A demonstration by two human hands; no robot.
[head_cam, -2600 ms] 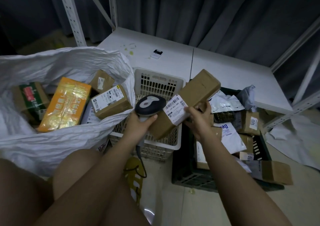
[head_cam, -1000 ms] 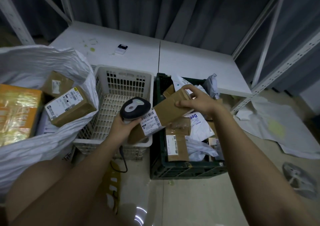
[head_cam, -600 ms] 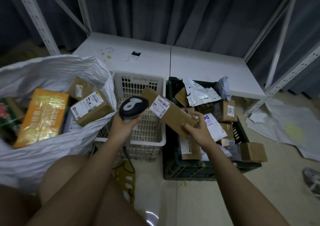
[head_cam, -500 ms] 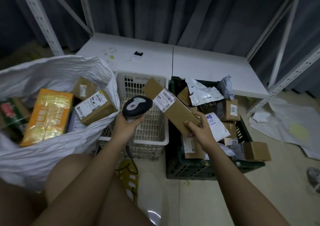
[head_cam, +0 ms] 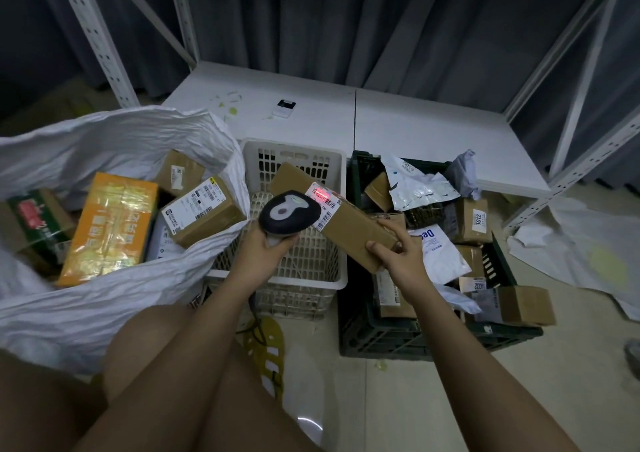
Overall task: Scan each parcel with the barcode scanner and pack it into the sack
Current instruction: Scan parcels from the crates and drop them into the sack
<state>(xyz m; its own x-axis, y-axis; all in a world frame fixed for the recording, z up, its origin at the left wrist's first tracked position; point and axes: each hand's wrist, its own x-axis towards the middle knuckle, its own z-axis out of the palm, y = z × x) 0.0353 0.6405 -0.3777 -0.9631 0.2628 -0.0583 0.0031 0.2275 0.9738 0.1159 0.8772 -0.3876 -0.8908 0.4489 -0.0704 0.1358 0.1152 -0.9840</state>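
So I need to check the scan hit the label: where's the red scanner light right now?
In the head view it sits centre frame on the white label of the long brown parcel, just right of the barcode scanner, above the white basket.

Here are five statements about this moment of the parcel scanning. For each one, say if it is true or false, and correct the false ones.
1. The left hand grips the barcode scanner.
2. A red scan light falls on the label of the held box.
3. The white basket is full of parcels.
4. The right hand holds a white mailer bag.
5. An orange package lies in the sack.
1. True: the left hand grips the barcode scanner.
2. True: red light shows on the label of the long cardboard box.
3. False: the white basket shows no parcels inside.
4. False: the right hand holds the cardboard box.
5. True: the orange package lies in the white sack.
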